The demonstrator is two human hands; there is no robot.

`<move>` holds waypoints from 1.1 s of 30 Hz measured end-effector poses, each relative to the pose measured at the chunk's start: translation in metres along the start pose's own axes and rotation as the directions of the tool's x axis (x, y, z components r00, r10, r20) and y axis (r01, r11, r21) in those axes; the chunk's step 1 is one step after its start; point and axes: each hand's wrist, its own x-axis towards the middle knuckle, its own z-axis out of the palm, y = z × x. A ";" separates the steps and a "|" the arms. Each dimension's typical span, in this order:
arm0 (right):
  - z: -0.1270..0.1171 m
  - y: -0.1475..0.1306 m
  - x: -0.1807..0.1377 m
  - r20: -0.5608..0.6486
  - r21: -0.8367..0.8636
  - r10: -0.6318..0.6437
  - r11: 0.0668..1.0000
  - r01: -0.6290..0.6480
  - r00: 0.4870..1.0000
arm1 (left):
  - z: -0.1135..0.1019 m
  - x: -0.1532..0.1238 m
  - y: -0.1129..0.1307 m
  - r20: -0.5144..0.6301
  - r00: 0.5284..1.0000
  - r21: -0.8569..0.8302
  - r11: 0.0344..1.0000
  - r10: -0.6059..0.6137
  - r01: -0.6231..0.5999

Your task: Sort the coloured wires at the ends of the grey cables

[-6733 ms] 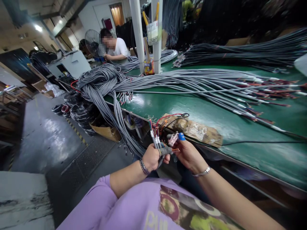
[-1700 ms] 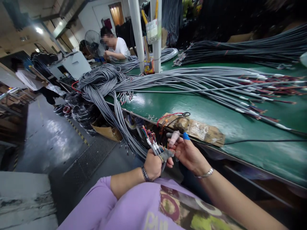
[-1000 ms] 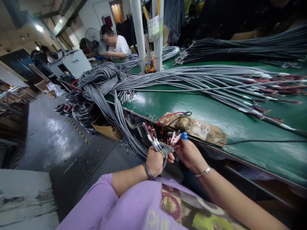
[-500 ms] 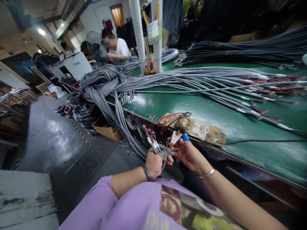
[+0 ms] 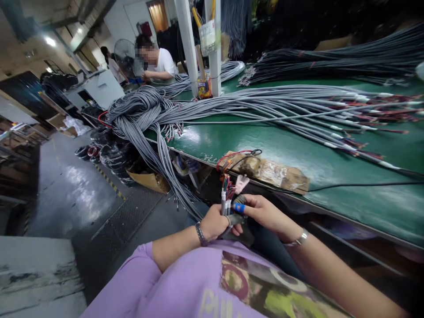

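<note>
The left hand [image 5: 213, 224] is curled tight around a thin bundle of grey cables with coloured wire ends [image 5: 225, 194], held upright just off the near edge of the green tabletop [image 5: 298, 150]. The right hand [image 5: 265, 213] meets it, its blue-taped fingers [image 5: 240, 207] pinching the same bundle.

Bare green bench [image 5: 265, 141] lies open between the grey cable heap [image 5: 251, 104] and the cardboard scrap [image 5: 274, 173] at the near edge. Hanging cables [image 5: 168, 172] wall off the left. A black cord [image 5: 357, 185] crosses on the right. Left hand [image 5: 212, 225] and right hand [image 5: 265, 213] sit just under the edge.
</note>
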 end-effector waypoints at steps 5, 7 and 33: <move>-0.009 0.011 -0.003 -0.148 0.212 0.081 0.976 -0.049 0.986 | -0.003 0.003 0.000 -0.195 0.980 -0.174 0.981 0.048 -0.083; -0.009 0.016 -0.005 -0.122 0.262 0.130 0.960 -0.094 0.984 | -0.003 0.004 -0.001 -0.236 0.969 -0.210 0.970 0.068 -0.119; -0.008 0.015 0.012 -0.189 0.562 0.170 0.826 -0.035 0.967 | 0.001 0.003 0.014 -0.196 0.976 -0.313 0.937 0.099 -0.158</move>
